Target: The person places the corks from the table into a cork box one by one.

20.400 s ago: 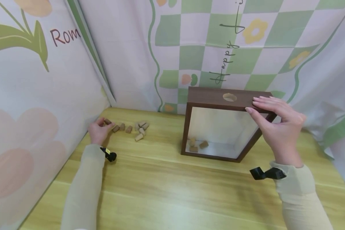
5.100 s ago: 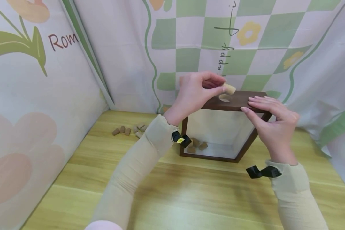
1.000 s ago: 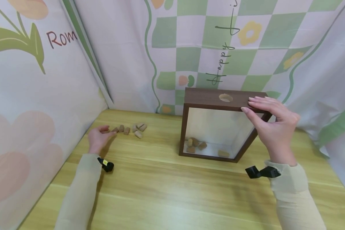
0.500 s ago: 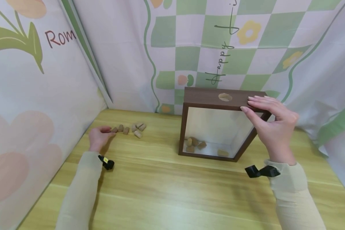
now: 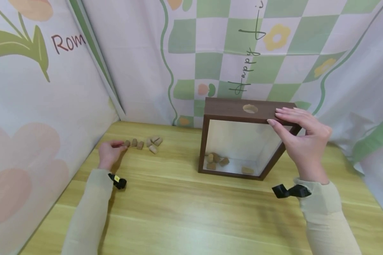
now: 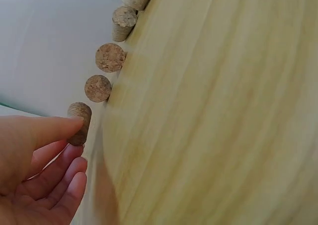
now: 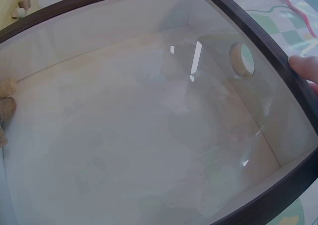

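At the left of the table, my left hand (image 5: 109, 154) pinches a brown cork (image 6: 80, 123) between thumb and fingers, at the end of a row of corks. Two other brown corks (image 5: 134, 142) stand just right of it, with a cluster of paler corks (image 5: 153, 149) beyond. My right hand (image 5: 309, 140) rests on the top right corner of a dark brown wooden box (image 5: 226, 108), thumb at the front edge and fingers fairly straight along the top. The box has a round hole (image 5: 250, 108) in its top and a clear front. Several corks (image 5: 224, 162) lie inside at the bottom.
The wood-grain table (image 5: 178, 212) carries everything. A patterned cloth (image 5: 210, 63) hangs behind the box, and another printed cloth (image 5: 35, 106) borders the table's left side. Small black cameras are strapped to both wrists.
About five seconds ago my left hand held a pale cork above the hole; a pale cork now lies at the box's lower right. That hand is back at the row, pinching a brown cork.
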Motion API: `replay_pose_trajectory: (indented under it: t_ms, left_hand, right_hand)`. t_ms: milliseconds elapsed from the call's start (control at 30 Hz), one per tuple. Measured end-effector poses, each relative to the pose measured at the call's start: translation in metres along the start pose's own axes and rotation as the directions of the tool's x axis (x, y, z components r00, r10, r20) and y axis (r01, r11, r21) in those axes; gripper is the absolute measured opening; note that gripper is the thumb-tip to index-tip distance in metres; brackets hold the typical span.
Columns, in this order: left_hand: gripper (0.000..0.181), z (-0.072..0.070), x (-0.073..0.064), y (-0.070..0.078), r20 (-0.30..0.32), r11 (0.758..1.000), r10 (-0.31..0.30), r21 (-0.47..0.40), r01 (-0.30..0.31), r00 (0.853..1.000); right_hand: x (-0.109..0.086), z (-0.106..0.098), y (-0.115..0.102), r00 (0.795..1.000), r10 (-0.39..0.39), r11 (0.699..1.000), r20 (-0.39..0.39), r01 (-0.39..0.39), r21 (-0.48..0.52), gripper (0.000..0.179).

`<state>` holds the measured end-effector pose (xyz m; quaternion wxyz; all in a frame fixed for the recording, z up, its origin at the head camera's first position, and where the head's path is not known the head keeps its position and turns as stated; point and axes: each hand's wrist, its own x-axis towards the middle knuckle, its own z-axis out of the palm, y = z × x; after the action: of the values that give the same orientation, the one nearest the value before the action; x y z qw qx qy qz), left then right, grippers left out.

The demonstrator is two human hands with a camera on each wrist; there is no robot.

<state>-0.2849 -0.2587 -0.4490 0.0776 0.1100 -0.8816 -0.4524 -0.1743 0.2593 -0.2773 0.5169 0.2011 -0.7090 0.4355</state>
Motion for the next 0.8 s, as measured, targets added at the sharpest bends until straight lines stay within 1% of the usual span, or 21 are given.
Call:
replay_pose_trajectory:
  t_ms: [200,400,567,700,800]
  left_hand:
    - [0.034,-0.002,-0.003,0.006,-0.026,0.999,0.001,-0.054,-0.003,1.0]
    - [0.03,-0.001,-0.008,0.016,-0.084,0.995,0.019,-0.095,-0.027,0.996]
    - [0.027,-0.001,-0.012,0.025,-0.133,0.995,0.059,-0.07,-0.069,0.989]
    - [0.027,0.0,-0.013,0.031,-0.139,0.992,0.076,-0.093,-0.09,0.987]
    - [0.029,0.001,-0.014,0.036,-0.128,0.988,0.087,-0.116,-0.102,0.988]
  right_hand:
    - [0.0,0.0,-0.002,1.0,0.006,1.0,0.004,-0.006,0.0,0.02]
    - [0.0,0.0,-0.002,1.0,0.007,1.0,-0.001,-0.007,0.002,0.02]
    - [0.0,0.0,-0.002,1.0,0.006,1.0,0.0,-0.006,0.0,0.02]
    - [0.0,-0.001,-0.002,1.0,0.007,1.0,0.004,-0.007,-0.003,0.02]
    - [0.0,-0.001,-0.003,1.0,0.008,1.0,0.01,-0.008,-0.009,0.02]
